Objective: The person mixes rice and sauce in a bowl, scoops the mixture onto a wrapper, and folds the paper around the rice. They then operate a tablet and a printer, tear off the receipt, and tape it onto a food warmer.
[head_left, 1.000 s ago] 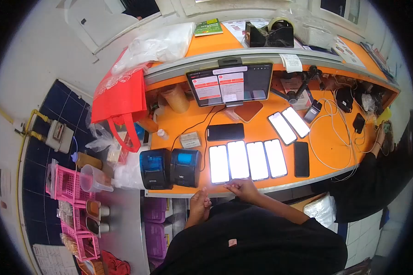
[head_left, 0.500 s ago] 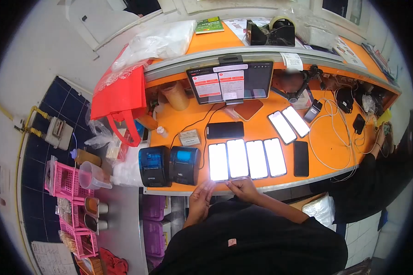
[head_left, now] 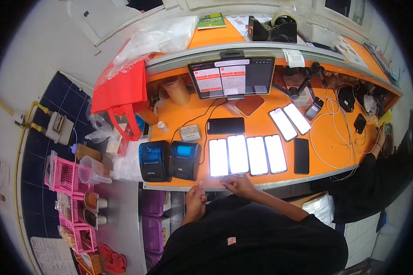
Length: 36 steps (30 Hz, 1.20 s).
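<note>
My left hand (head_left: 196, 200) is at the counter's front edge, its fingers curled and the thumb tip close to them. To its right, my right hand (head_left: 241, 186) has thumb and fingers drawn together in a pinch. Whatever either hand holds, if anything, is too small or faint to make out. Just beyond the hands stand bright-screened phones in a row, the leftmost phone (head_left: 219, 157) and the second phone (head_left: 237, 154) nearest to my fingers. Neither hand visibly touches a phone. Left of the row are two black receipt printers, the closer printer (head_left: 184, 170) beside my left hand.
A tablet (head_left: 232, 78) stands at the back of the orange counter (head_left: 257, 126). A red bag (head_left: 119, 94) hangs at the left. Dark phones and white cables (head_left: 323, 130) lie about. At the right, another person's hand (head_left: 380, 136) is near the cables. Pink baskets (head_left: 62, 174) stand left.
My hands have moved apart: the left has shifted left and its fingers curled more, while the right has edged slightly left. The view has tilted slightly.
</note>
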Motion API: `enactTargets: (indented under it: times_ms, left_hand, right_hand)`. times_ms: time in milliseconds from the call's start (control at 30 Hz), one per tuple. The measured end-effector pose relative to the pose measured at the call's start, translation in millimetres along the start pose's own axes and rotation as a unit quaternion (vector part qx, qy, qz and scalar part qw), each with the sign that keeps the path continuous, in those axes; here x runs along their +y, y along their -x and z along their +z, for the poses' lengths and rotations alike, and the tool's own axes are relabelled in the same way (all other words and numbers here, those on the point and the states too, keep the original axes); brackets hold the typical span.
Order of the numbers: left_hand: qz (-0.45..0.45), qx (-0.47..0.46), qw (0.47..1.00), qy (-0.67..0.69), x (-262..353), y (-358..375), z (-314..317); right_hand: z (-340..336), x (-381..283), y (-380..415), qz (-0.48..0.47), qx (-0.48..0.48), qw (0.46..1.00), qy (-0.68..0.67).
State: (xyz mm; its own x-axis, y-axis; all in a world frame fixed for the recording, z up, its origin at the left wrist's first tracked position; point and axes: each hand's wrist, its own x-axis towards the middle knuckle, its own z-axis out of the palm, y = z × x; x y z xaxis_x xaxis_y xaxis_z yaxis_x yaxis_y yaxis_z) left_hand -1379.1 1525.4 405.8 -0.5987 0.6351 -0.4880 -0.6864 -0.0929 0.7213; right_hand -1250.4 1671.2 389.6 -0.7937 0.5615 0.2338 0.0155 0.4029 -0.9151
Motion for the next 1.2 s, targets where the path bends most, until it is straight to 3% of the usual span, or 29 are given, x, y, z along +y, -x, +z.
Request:
enactTargets:
  times_ms: [67, 133, 233, 367, 467, 600, 700, 767, 833, 867, 967, 1033, 1067, 1133, 1200]
  left_hand:
    - [-0.035, 0.057, 0.998, -0.008, 1.6, -0.4, -3.1]
    - [-0.040, -0.048, 0.998, -0.015, 2.4, -4.3, -13.5]
    - [0.030, -0.025, 0.999, 0.006, -0.9, 1.1, 9.9]
    - [0.048, -0.054, 0.996, -0.049, -8.2, -2.1, -1.2]
    - [0.051, -0.023, 0.998, -0.038, -8.2, -1.7, 1.0]
    - [0.028, 0.040, 0.999, -0.021, -7.5, -3.2, -1.9]
    - [0.016, 0.066, 0.998, -0.001, -3.6, -3.3, -5.0]
    - [0.010, 0.078, 0.997, 0.008, -1.9, -3.3, -4.7]
    - [0.005, 0.137, 0.990, 0.022, 0.2, -2.4, -3.0]
    - [0.006, 0.139, 0.990, 0.025, -2.2, -4.2, -8.6]
    - [0.021, 0.083, 0.996, 0.035, -7.0, -8.7, -16.6]
    - [0.048, 0.057, 0.997, 0.027, -1.6, -4.3, 4.4]
    - [0.048, 0.057, 0.997, 0.027, -5.8, -6.8, 5.1]
    - [0.127, -0.013, 0.991, -0.031, -13.7, -11.9, 4.3]
    - [0.149, -0.011, 0.986, -0.078, -14.3, -13.0, 3.1]
  right_hand:
    - [-4.0, 0.1, 1.0, 0.015, -0.047, 0.999, 0.020]
    - [-5.7, 1.8, 3.9, 0.038, -0.067, 0.996, 0.040]
    - [-6.2, 4.1, 4.6, 0.059, -0.083, 0.993, 0.065]
    - [-5.0, 5.1, 3.8, 0.030, -0.046, 0.997, 0.056]
    - [0.8, 1.3, 2.8, 0.030, 0.017, 0.999, 0.008]
    - [-13.8, 0.8, 0.3, 0.046, -0.028, 0.999, 0.007]
    - [-25.8, 14.2, -11.2, -0.018, 0.017, 0.999, 0.024]
    - [-38.8, 10.0, -27.9, -0.073, 0.131, 0.988, 0.034]
    - [-44.9, 4.6, -42.3, -0.043, 0.173, 0.984, 0.008]
    - [-52.8, -2.1, -42.0, 0.064, 0.141, 0.988, 0.005]
    - [-52.3, 8.9, -46.7, 0.136, 0.092, 0.986, 0.029]
    - [-42.8, 8.2, -42.1, 0.161, 0.028, 0.984, -0.071]
    - [-30.9, 11.3, -39.0, 0.124, 0.020, 0.980, -0.155]
    - [-10.5, 12.8, -37.5, 0.125, -0.009, 0.984, -0.129]
    - [4.4, 1.2, -44.2, 0.137, -0.021, 0.982, -0.129]
